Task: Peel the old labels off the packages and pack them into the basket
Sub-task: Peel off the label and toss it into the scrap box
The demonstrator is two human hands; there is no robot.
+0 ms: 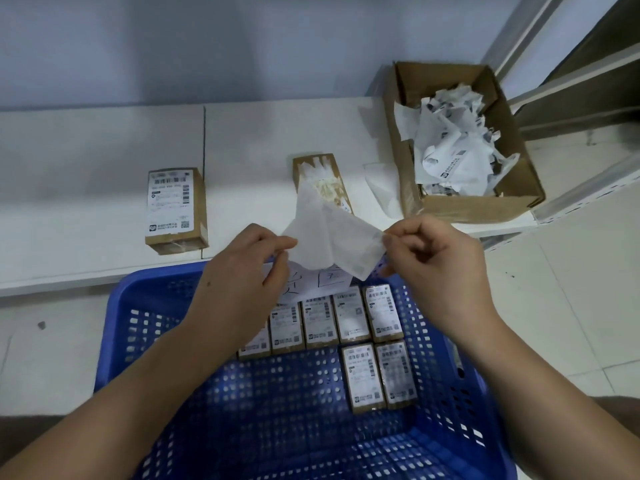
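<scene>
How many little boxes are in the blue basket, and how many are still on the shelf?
Packages in the blue basket: 7 showing; a hand may hide more
Packages on the shelf: 2, labelled package and half-peeled package
Total: 9

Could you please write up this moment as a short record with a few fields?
left hand: pinches the peeled label
right hand: pinches the label's other edge
package being peeled: on the shelf, top torn bare
labelled package: on the shelf, left
basket: blue, holds labelled packages
cardboard box: holds crumpled labels
</scene>
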